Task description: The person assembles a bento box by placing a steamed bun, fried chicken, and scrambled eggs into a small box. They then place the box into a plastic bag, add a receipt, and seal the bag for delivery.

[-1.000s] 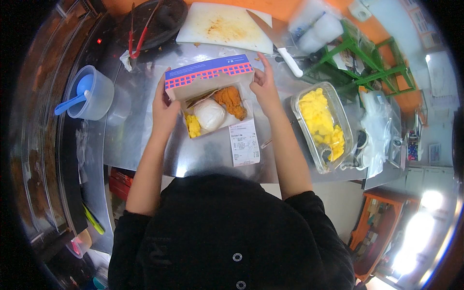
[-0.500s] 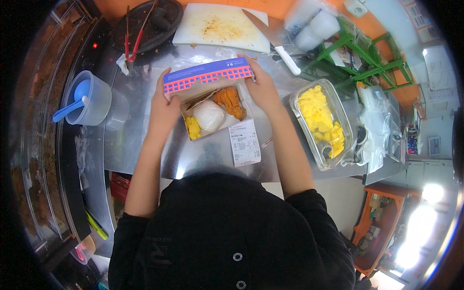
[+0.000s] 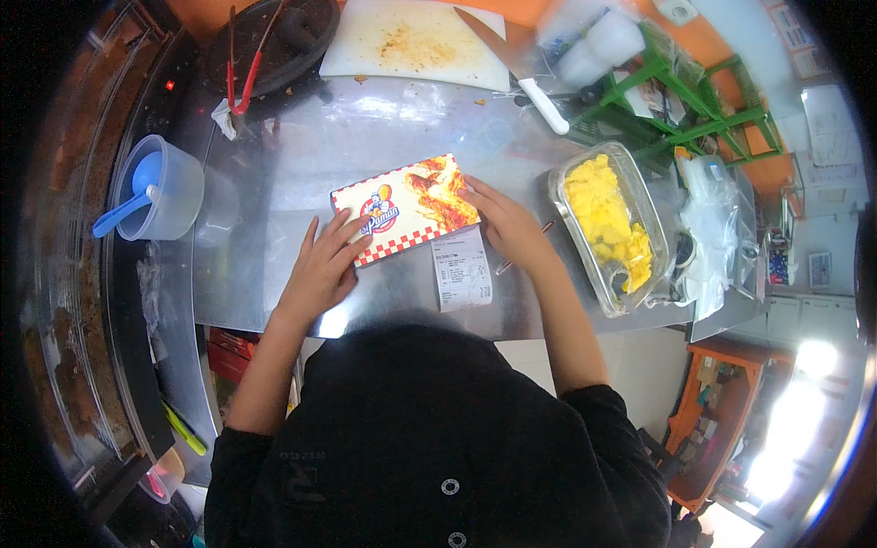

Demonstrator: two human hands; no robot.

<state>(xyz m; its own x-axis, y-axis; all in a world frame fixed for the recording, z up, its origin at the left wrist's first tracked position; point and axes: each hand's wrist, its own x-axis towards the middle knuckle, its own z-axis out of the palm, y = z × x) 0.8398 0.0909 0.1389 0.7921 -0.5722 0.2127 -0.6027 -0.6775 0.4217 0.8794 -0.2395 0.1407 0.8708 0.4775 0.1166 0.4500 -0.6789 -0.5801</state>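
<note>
A printed cardboard food box (image 3: 411, 203) with a red-and-white checked edge lies closed on the steel counter in front of me. My left hand (image 3: 324, 265) rests its spread fingers on the box's near left corner. At the other end, my right hand (image 3: 498, 219) touches the right side, fingers stretched along the edge. The lid hides whatever food is inside. A paper receipt (image 3: 461, 271) lies just below the box, its upper end close against it. Beside the receipt, near my right wrist, is a thin pen-like stick (image 3: 505, 266).
To the right stands a clear container of yellow scrambled-egg-like food (image 3: 603, 219). A knife (image 3: 539, 102) lies across the stained cutting board (image 3: 356, 59). Red-handled tongs (image 3: 241, 96) rest on a dark round pan (image 3: 306, 46). A plastic tub (image 3: 178, 196) holds a blue scoop (image 3: 137, 205).
The box's lid has come down over the rice, fried chicken and yellow food. Both hands have let go of the raised lid and moved down to the box's sides.
</note>
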